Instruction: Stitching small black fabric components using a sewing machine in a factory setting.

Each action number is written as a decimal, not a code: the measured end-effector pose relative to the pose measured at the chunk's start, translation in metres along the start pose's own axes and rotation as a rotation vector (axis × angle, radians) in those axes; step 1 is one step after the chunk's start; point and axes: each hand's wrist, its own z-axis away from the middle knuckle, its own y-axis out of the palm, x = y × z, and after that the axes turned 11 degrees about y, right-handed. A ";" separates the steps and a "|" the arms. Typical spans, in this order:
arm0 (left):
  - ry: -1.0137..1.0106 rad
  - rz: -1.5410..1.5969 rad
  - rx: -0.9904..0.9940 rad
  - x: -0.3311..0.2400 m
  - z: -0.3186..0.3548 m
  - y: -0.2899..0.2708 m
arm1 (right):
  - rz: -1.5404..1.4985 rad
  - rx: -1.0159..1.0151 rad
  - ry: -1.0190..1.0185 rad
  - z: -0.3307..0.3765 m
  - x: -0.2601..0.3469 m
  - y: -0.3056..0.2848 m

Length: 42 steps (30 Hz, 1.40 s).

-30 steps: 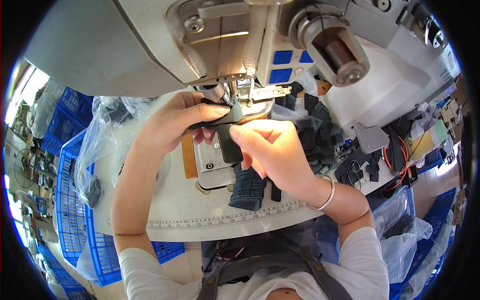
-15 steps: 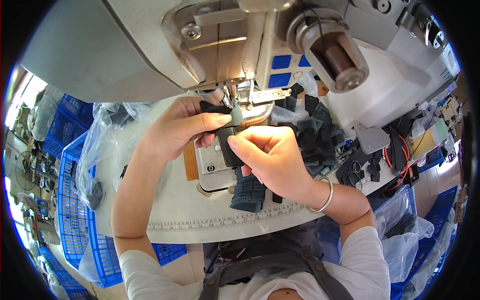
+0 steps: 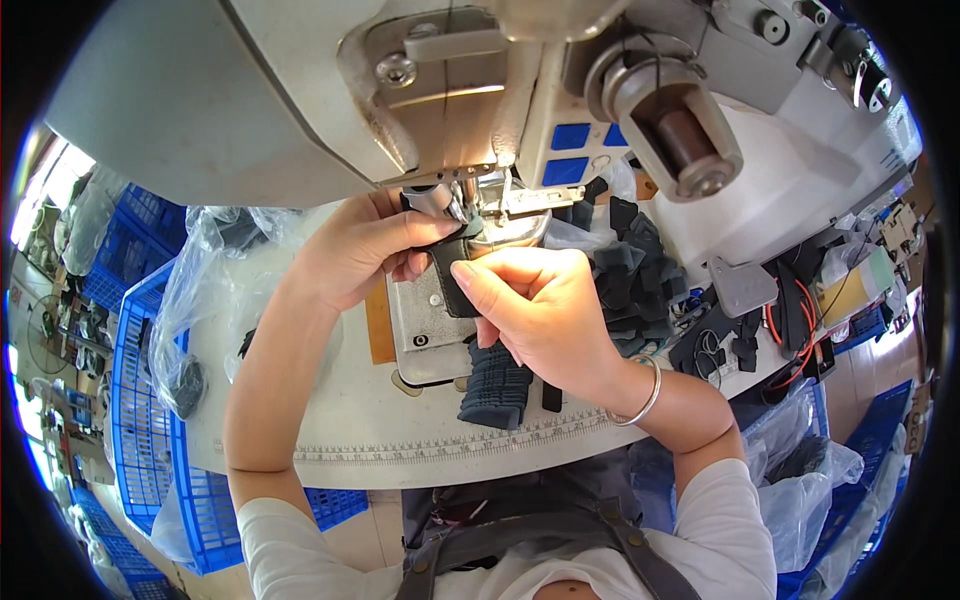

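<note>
A small dark fabric piece [image 3: 456, 284] with a stitched-looking edge lies under the needle area of a sewing machine [image 3: 300, 110]. Its upper end, by the presser foot [image 3: 463, 205], shows a grey-green patch. My left hand [image 3: 365, 245] pinches this piece from the left, thumb on top close to the foot. From the right, my right hand [image 3: 535, 305] pinches the piece's side between thumb and curled fingers. The fingertips beneath are partly hidden. Just below my hands, a neat stack of dark grey fabric pieces [image 3: 496, 385] rests on the white table [image 3: 400, 445].
A loose heap of dark pieces [image 3: 640, 275] lies right of the needle. A thread spool [image 3: 680, 130] is mounted on the machine. Blue plastic crates [image 3: 150, 400] and clear plastic bags [image 3: 200, 300] stand at the left. A printed ruler scale [image 3: 430, 450] runs along the table's front edge.
Both hands and the fabric piece have shifted slightly, the piece's upper end now further under the presser foot. More light falls around the needle. The view has shifted a little.
</note>
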 end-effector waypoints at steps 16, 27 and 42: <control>0.000 0.096 -0.035 0.004 -0.004 -0.007 | 0.023 -0.032 -0.034 -0.003 -0.003 0.002; -0.025 0.029 -0.069 0.005 -0.006 -0.012 | 0.024 -0.042 -0.041 -0.002 -0.004 0.003; 0.125 -0.328 -0.055 -0.002 0.013 -0.020 | 0.080 0.074 0.005 -0.001 -0.006 -0.003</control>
